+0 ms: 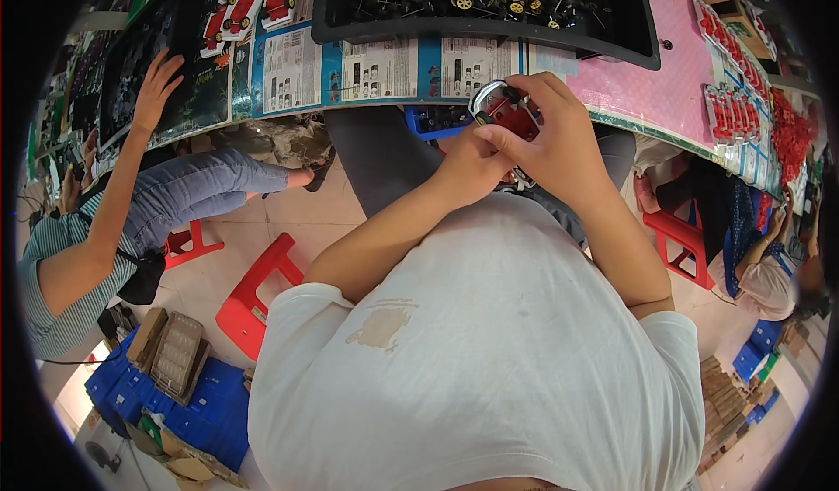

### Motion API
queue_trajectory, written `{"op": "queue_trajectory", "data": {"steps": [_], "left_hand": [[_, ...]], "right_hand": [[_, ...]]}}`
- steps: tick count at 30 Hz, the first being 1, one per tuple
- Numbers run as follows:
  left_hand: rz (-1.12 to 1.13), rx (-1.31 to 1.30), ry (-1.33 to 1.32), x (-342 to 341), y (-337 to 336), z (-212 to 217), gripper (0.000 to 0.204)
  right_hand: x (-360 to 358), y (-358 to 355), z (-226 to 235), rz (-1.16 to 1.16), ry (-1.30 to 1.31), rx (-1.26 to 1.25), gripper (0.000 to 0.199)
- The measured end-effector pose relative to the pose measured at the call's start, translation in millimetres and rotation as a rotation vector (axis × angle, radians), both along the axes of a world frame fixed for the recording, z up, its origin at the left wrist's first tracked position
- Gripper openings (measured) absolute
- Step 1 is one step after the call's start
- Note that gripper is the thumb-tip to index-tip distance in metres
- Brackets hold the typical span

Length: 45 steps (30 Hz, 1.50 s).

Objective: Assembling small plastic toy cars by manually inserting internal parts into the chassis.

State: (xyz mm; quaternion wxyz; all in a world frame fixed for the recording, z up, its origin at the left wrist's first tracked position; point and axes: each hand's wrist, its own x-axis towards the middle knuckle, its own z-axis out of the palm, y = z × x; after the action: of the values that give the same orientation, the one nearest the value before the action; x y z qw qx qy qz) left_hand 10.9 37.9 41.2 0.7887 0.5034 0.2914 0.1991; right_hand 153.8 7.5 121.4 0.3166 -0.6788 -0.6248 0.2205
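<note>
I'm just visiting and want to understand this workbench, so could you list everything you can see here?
Toy car body: one, red with a silvery rim, held in both hands above the lap.
Black tray: one, on the bench, full of small axles with black and yellow wheels.
Finished toy cars: many, red, in rows on the right of the bench.
Printed sheets: several, blue and white, along the bench edge.
Pink mat: one, on the bench at right.
Stools: two seen, red, on the floor.
Blue crates: a stack, lower left.
Co-worker's hand: one, resting on the bench at left.
Left hand: under the car.
Right hand: gripping the car.
</note>
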Motion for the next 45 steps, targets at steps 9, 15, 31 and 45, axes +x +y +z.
{"op": "queue_trajectory", "data": {"steps": [9, 15, 31, 45], "left_hand": [[0.001, 0.078, -0.021, 1, -5, -8, 0.023], [0.134, 0.44, -0.014, 6, -14, 10, 0.037], [0.084, 0.35, 0.085, 7, -10, 11, 0.036], [0.112, 0.341, 0.081, 4, -8, 8, 0.029]], "right_hand": [[0, -9, -5, -0.02, -0.004, -0.033, 0.054], [-13, -11, 1, -0.104, -0.035, -0.019, 0.057], [-8, -9, -6, -0.149, -0.004, -0.033, 0.05], [-8, -2, -10, -0.118, -0.012, -0.077, 0.053]]}}
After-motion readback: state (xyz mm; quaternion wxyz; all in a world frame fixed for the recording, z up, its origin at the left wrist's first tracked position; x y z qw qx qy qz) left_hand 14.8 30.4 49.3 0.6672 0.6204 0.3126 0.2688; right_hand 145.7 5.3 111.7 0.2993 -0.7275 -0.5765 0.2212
